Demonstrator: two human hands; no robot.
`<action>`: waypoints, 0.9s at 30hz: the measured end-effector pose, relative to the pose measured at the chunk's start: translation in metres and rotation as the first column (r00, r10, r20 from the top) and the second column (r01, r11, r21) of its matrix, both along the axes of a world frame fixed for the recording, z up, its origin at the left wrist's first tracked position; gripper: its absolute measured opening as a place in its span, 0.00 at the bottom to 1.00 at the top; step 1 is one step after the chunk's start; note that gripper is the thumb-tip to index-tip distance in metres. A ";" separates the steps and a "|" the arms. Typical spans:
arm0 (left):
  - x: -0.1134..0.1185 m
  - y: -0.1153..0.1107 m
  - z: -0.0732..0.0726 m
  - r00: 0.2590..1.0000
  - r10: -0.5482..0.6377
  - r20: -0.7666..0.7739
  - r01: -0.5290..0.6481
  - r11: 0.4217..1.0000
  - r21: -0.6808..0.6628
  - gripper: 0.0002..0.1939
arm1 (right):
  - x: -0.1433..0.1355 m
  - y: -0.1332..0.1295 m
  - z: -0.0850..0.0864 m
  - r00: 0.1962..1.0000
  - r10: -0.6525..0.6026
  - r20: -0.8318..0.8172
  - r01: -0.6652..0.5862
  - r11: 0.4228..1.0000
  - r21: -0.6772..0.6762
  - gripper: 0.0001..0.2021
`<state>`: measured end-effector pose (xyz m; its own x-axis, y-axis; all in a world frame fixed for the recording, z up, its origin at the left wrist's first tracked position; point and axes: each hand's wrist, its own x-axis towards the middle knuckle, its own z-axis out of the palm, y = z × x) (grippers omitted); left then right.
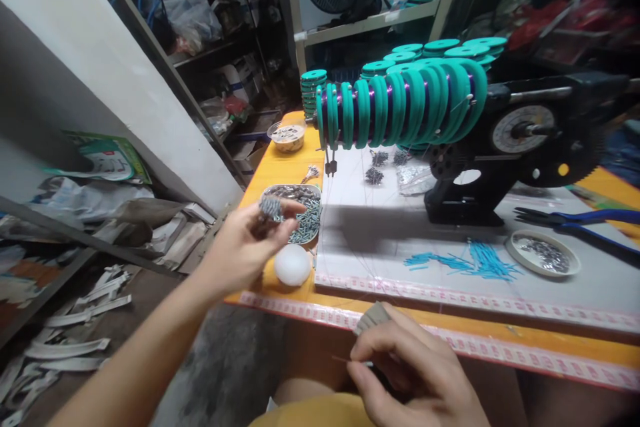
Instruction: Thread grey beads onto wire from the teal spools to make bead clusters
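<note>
My left hand (245,247), a grey ribbed cover (271,207) on one finger, hovers at the near edge of a tray (303,217) of small grey-blue metal pieces. Its thumb and forefinger are apart, with nothing visible between them. Low in front of the table edge, my right hand (410,373) pinches a thin reddish strand (341,359) between thumb and forefinger. A beige cover (373,317) wraps one of its fingers. Whatever else lies inside that hand is hidden. Beside the tray sits a round whitish translucent object (293,265).
A black stand (463,193) carries a row of teal spools (400,107) over a white board (370,240). Blue thin tubes (475,261), a round dish (544,255) of shiny bits and blue-handled pliers (575,219) lie at right. A round tub (287,138) stands further back.
</note>
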<state>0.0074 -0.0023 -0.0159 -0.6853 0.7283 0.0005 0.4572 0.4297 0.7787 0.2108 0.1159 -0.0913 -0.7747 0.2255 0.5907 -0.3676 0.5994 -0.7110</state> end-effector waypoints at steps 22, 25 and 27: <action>0.141 -0.009 -0.072 0.296 0.236 0.926 -0.746 0.663 0.069 0.42 | 0.009 -0.023 -0.008 0.988 0.004 0.152 0.051 0.934 -0.353 0.15; 0.142 -0.009 -0.073 0.346 0.207 0.915 -0.729 0.673 0.123 0.39 | 0.010 -0.024 -0.005 0.993 -0.089 0.077 0.109 0.942 -0.316 0.13; 0.143 -0.010 -0.076 0.397 0.199 0.896 -0.708 0.687 0.162 0.36 | 0.009 -0.024 -0.003 0.989 -0.145 0.039 0.150 0.949 -0.278 0.11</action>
